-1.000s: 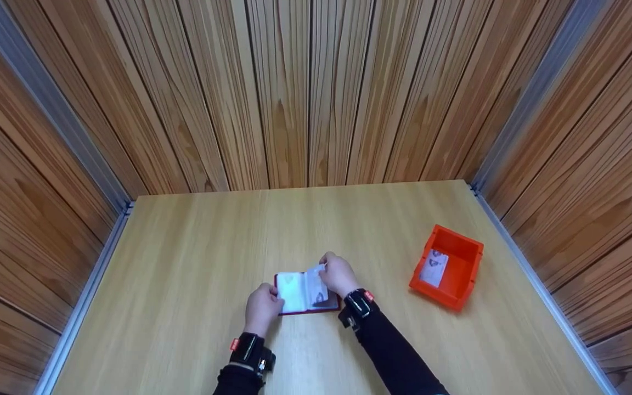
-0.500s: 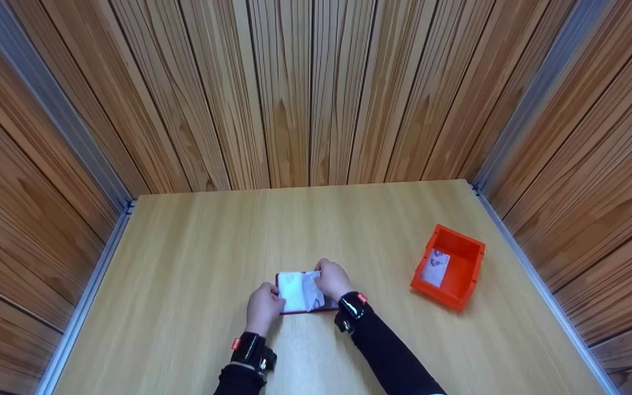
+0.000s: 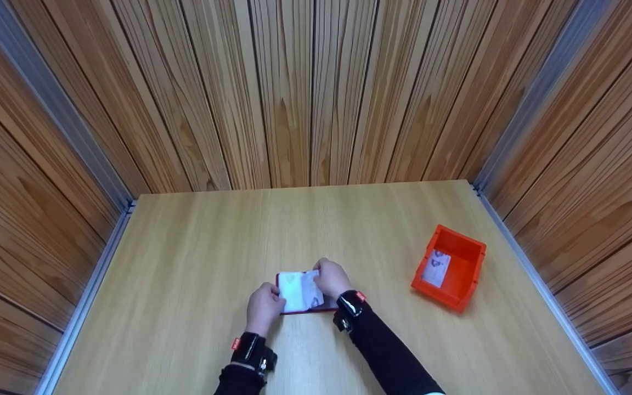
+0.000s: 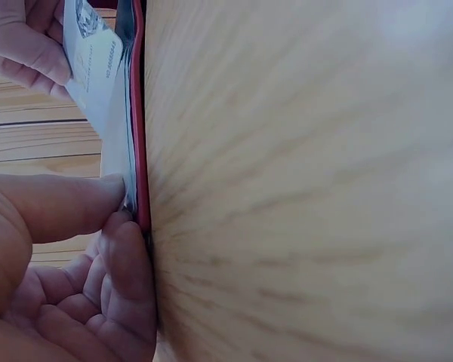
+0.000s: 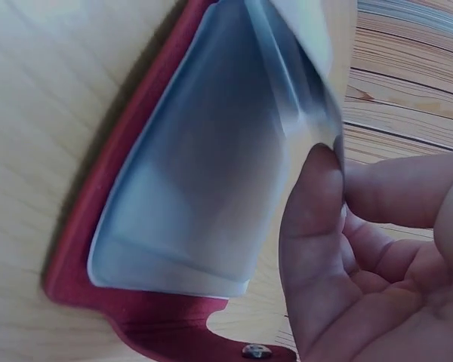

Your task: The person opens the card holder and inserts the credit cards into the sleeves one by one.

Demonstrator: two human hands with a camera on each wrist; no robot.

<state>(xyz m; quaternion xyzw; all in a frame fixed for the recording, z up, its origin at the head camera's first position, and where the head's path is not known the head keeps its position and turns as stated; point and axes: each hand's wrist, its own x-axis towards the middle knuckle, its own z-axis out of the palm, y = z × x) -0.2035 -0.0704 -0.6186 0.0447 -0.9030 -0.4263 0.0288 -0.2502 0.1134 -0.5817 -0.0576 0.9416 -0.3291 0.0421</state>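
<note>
A red card holder (image 5: 79,226) lies spread on the table, its clear plastic sleeves (image 5: 204,166) facing up. In the head view my left hand (image 3: 263,307) is at its left edge. Up close in the left wrist view, thumb and fingers pinch the red cover (image 4: 141,162) and the sleeves together. My right hand (image 3: 333,278) pinches a printed card (image 4: 97,68) at the holder's right half, lifted at a slant from the sleeves beneath. A metal snap (image 5: 257,351) shows on the holder's tab in the right wrist view. Whether the card sits inside a sleeve, I cannot tell.
To the right stands an orange-red plastic bin (image 3: 465,252), turned at an angle. One printed card (image 3: 436,267) lies in it, towards its left side. Wood-plank walls (image 3: 288,93) enclose the table (image 3: 201,247) at the back and sides.
My right hand has shifted slightly left with the card, which now leans further over the holder's middle. The left hand has kept its grip in about the same place.
</note>
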